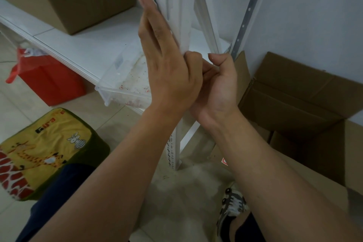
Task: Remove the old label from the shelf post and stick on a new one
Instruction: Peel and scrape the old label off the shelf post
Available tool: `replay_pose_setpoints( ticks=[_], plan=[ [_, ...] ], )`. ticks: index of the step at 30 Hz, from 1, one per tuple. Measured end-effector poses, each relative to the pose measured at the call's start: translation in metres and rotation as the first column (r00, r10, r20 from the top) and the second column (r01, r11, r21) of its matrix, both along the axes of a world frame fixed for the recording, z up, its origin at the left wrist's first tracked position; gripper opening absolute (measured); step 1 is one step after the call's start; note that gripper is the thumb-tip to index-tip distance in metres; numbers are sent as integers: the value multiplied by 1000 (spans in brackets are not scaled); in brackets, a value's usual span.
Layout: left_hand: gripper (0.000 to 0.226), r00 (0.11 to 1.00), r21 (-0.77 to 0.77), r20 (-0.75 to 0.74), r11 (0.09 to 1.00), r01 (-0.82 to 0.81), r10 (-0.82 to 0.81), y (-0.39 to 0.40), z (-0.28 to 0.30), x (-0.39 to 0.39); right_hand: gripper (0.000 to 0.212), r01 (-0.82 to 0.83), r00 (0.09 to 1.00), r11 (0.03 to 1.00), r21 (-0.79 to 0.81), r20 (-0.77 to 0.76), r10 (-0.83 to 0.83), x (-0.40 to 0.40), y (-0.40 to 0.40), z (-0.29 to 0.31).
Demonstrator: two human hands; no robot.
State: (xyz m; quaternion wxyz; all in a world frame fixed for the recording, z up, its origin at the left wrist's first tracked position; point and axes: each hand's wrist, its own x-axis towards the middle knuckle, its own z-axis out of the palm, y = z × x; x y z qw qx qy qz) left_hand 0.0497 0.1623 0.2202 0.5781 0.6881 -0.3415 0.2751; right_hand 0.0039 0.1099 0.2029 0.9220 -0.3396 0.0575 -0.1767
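Pressing on white shelf post (183, 31): left hand (167, 61) flat, fingers straight together. Right hand (218, 82) curled beside post, grip hidden. Label not visible; stage unclear, probably smoothing new one.

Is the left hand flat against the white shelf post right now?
Touching. The head view shows the left hand with straight fingers pressed along the white shelf post, no gap visible between them.

Yellow animal-print cushion (49, 149) left of the white shelf post (177, 25), dark printed word near its top edge, too blurred to read, no other legible text
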Motion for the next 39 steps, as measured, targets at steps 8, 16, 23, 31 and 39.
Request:
replay_pose_setpoints(
  ticks=[8, 16, 23, 31, 39],
  plan=[
    [86, 999, 20, 29, 1000, -17, 16, 2, -5, 6, 66, 26, 1000, 1000, 11, -8, -26, 3, -2, -2],
    [88, 999, 56, 20, 998, 28, -29, 9, -4, 8, 62, 44, 998, 998, -43, -36, -46, 4, -4, -3],
    [84, 1000, 54, 19, 999, -2, 1, 7, 2, 3, 44, 36, 999, 997, -70, -2, -36, 3, -4, -4],
    [84, 998, 70, 66, 997, -21, 17, 16, 1, 7, 41, 50, 999, 997, -52, -4, -50, 2, -3, 1],
    [84, 996, 65, 82, 997, -41, 36, 18, 3, 4, 40, 63, 998, 998, -27, 5, -62, 3, -1, 3]
  ],
)
